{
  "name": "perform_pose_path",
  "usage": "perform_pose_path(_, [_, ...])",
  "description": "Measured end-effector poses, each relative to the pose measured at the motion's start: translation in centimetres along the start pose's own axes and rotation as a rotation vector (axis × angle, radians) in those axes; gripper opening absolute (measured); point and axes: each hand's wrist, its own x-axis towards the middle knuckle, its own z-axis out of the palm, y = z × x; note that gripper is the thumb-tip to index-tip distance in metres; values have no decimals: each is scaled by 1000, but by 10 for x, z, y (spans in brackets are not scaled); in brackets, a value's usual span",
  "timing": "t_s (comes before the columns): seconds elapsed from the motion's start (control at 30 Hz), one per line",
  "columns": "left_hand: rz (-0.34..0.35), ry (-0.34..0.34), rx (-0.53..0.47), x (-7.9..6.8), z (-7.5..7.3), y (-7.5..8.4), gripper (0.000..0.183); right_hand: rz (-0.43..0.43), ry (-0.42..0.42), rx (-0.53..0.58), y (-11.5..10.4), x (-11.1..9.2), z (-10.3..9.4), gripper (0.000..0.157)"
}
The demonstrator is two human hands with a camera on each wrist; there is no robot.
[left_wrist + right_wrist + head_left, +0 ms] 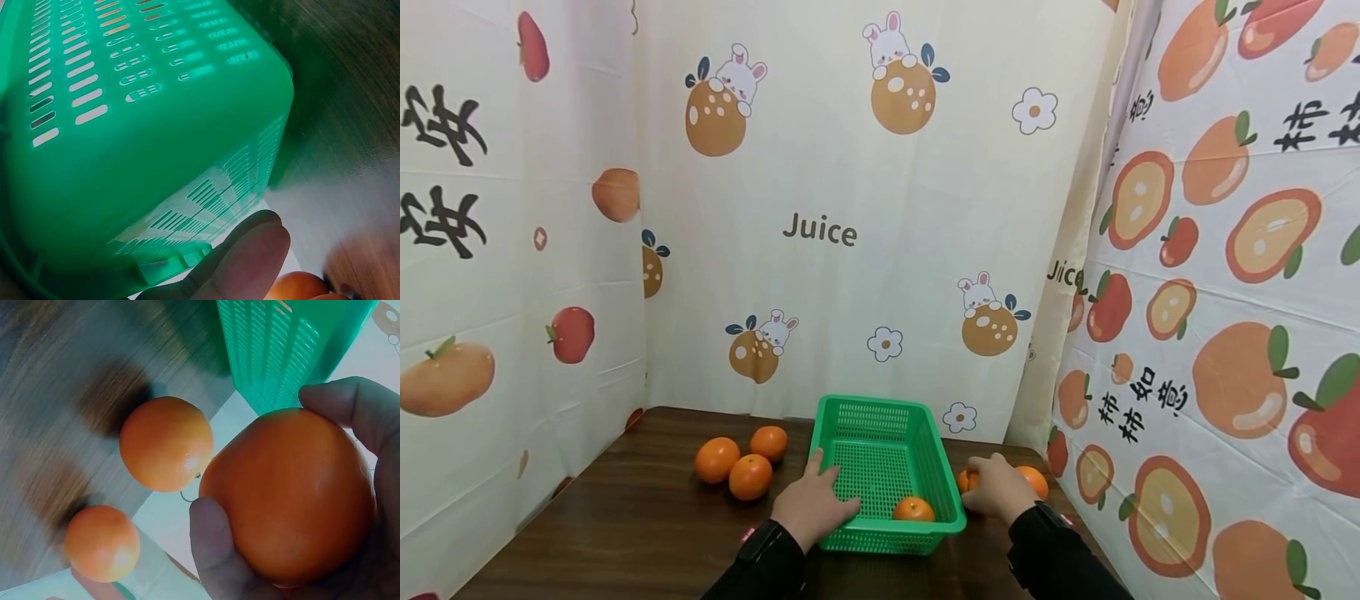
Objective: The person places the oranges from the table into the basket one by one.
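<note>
A green plastic basket [880,526] with slotted walls stands in the middle of the table, one orange [913,509] lying at its near right end. My left hand [811,505] rests at the basket's left rim, fingers spread; in the left wrist view straight fingers [250,259] show beside the slotted wall. To the right of the basket, my right hand [1002,490] grips an orange [290,494] between thumb and fingers. Two more oranges, one nearer the basket [165,444] and one farther off [102,544], lie beside that hand in the right wrist view.
Three oranges [750,477] sit grouped on the dark wooden table [647,517], left of the basket. Fruit-printed cloths hang behind the table [850,292] and along its right side [1187,292] and left side.
</note>
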Motion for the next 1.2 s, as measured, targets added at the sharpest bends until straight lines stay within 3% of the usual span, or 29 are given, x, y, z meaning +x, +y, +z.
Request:
perform_pose_path(0.77, [8,10,-4,0,1,-2,79,-43,46,28,-4,-3,-10,42])
perform_pose_path(1.2, [19,10,-2,1,1,-2,78,-67,68,29,-14,-8,-16,25])
